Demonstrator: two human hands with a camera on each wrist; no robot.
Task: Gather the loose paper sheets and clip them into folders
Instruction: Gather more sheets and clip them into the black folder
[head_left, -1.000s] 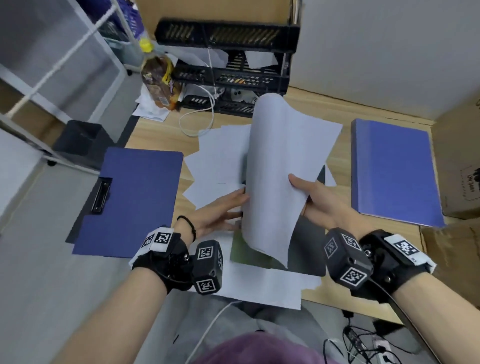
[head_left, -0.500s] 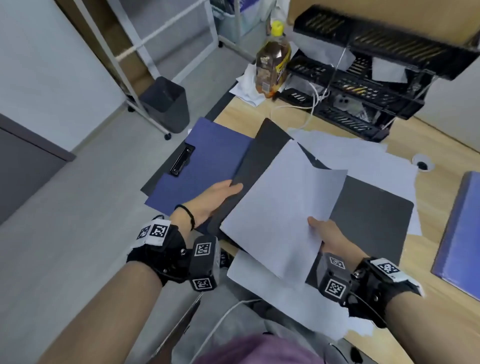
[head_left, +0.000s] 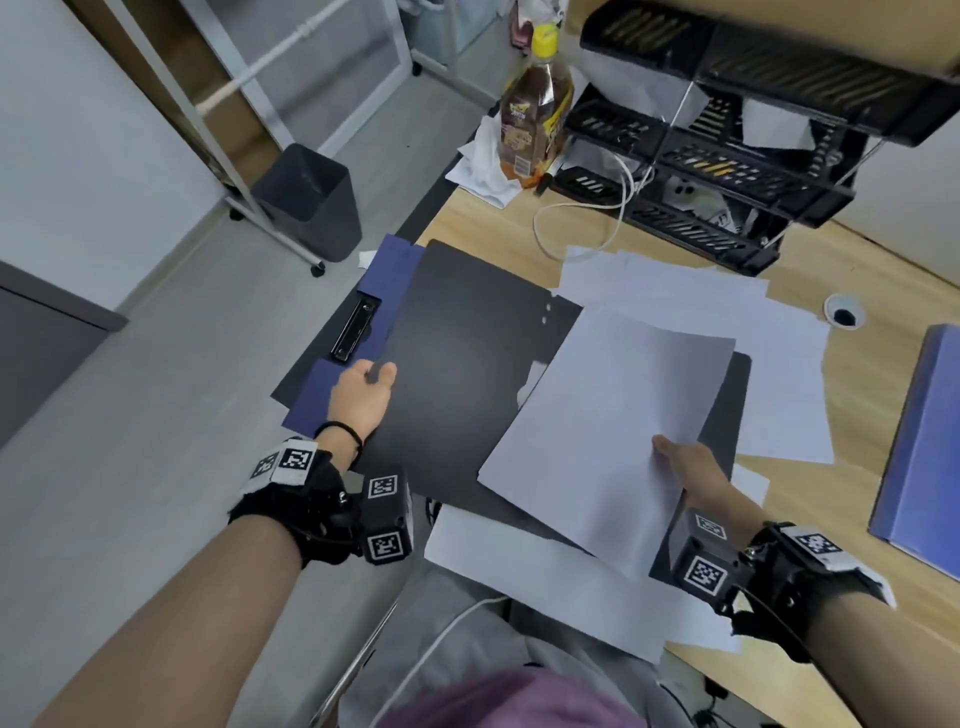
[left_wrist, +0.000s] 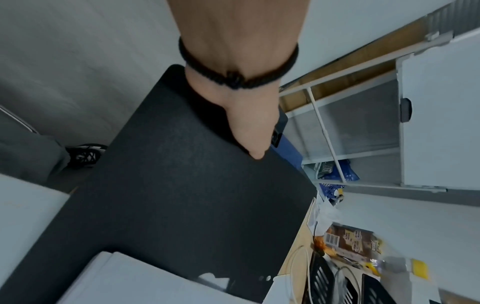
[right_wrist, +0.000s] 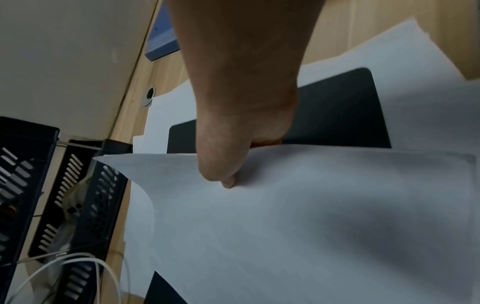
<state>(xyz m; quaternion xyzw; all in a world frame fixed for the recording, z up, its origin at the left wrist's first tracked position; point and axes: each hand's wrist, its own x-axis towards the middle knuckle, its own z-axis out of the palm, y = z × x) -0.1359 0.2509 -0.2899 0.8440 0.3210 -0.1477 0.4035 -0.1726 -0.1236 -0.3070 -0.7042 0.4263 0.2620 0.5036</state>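
Paper sheet (head_left: 608, 431), white and slightly bowed, sits at the centre-right of the head view above an open black folder (head_left: 462, 384), and the right hand (head_left: 685, 467) grasps it by its lower right edge: the thumb lies on top of the page and the fingers are tucked beneath it, hidden from sight. In the right wrist view that same hand (right_wrist: 239, 131) pinches the sheet (right_wrist: 298, 216) at its edge, with the black folder (right_wrist: 337, 111) showing behind it. The left hand (head_left: 363, 395) is at centre-left of the head view, gripping the left edge of the black folder; the left wrist view shows the thumb (left_wrist: 249, 131) pressed flat on the dark cover (left_wrist: 182, 195) while the fingers go under it, out of sight. Under that folder's left side lies a blue folder (head_left: 317, 395) with a black metal clip (head_left: 355, 330) at its edge. More loose sheets (head_left: 727, 322) are spread over the wooden desk (head_left: 872, 291) toward the upper right, partly under the black folder, and one more sheet (head_left: 545, 577) hangs over the near desk edge at lower centre. A second blue folder (head_left: 924, 447) lies shut at the right edge of the frame. Along the top stand a bottle (head_left: 535, 109) and a black tray rack (head_left: 727, 130).
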